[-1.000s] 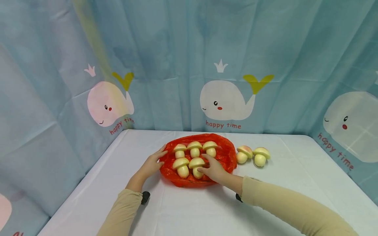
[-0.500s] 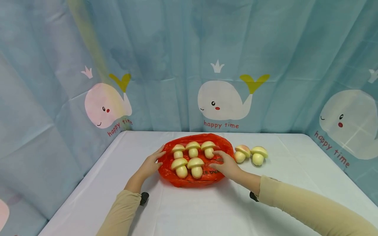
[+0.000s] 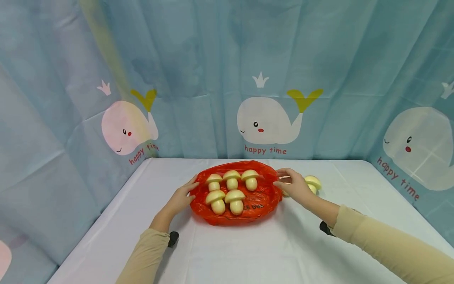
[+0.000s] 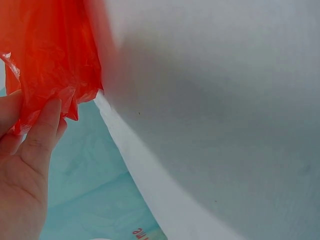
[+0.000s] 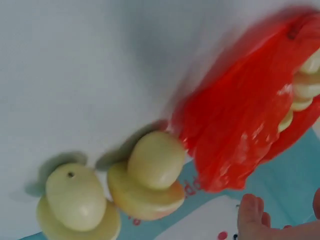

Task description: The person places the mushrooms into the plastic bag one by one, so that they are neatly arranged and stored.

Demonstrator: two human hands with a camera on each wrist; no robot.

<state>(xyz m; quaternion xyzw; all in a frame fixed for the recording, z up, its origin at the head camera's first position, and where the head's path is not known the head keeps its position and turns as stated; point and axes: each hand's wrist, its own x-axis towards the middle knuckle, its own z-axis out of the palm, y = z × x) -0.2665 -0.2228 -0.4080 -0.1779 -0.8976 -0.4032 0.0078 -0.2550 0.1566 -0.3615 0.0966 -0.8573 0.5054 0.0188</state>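
Observation:
An open red plastic bag (image 3: 227, 220) lies on the table with several pale toy mushrooms (image 3: 235, 199) in it. The left hand (image 3: 177, 203) pinches the bag's left edge between thumb and fingers, as the left wrist view also shows. Over at the bag's right rim is the right hand (image 3: 297, 190), fingers spread and holding nothing; in the right wrist view its fingers are apart from the plastic. Two more mushrooms lie outside, to the right of the bag: one with a pinkish cap (image 5: 156, 160), mostly hidden behind the right hand in the head view, and a pale one (image 3: 313, 182).
A white cloth covers the table (image 3: 241, 256). Behind it and at the sides hangs a blue curtain (image 3: 198, 118) with whale prints. A black wrist device (image 3: 173, 239) shows under the left forearm, another (image 3: 325, 228) under the right.
The right hand has moved away from the front mushroom in the bag, rightward to the bag's right rim. That mushroom stays in the bag. The left hand stays at the left edge.

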